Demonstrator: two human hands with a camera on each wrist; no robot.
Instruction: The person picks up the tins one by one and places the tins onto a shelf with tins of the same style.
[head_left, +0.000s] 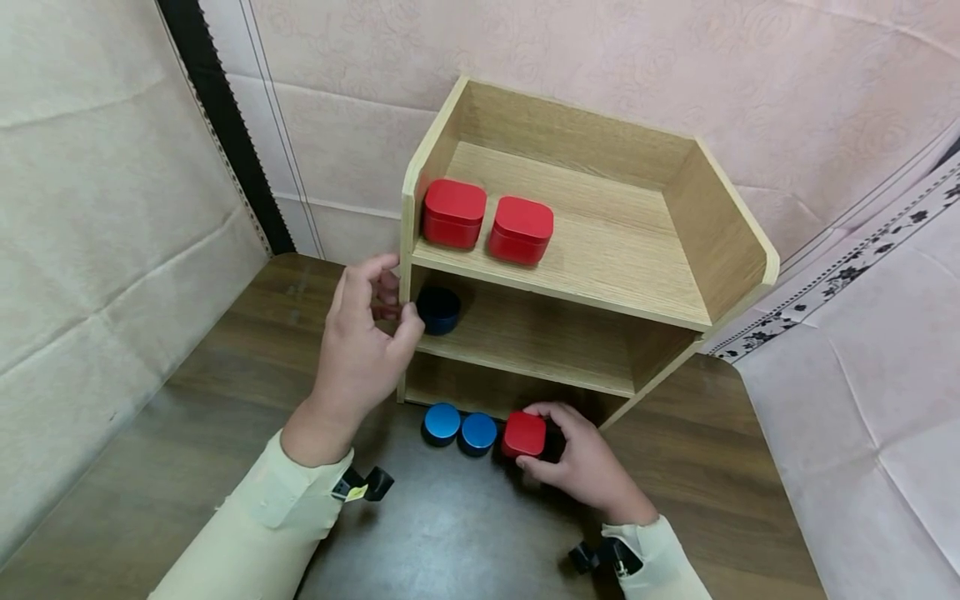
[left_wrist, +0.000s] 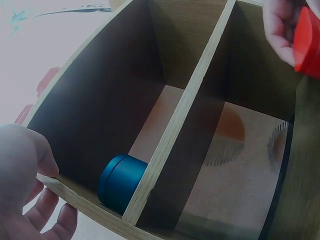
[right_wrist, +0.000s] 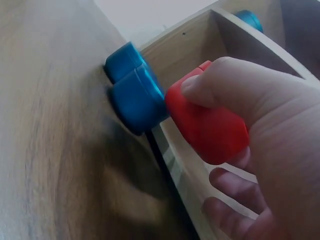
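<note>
A red rounded-square tin (head_left: 524, 434) is pinched between the thumb and fingers of my right hand (head_left: 581, 462), in front of the shelf's bottom level. Just left of it, two round blue tins (head_left: 442, 423) (head_left: 477, 433) stand side by side on the table. My left hand (head_left: 363, 342) is at the left side panel of the wooden shelf (head_left: 570, 292), fingers loosely bent around its front edge and holding no tin. Close to that thumb, a dark blue round tin (head_left: 438, 310) sits at the left end of the middle level; the left wrist view shows this blue tin (left_wrist: 122, 182) too.
Two more red tins (head_left: 454, 213) (head_left: 521, 230) stand at the left of the shelf's top level. Raised side and back panels border that level. Pale patterned cloth (head_left: 585, 67) hangs behind the shelf, and the wooden table (head_left: 435, 533) extends in front.
</note>
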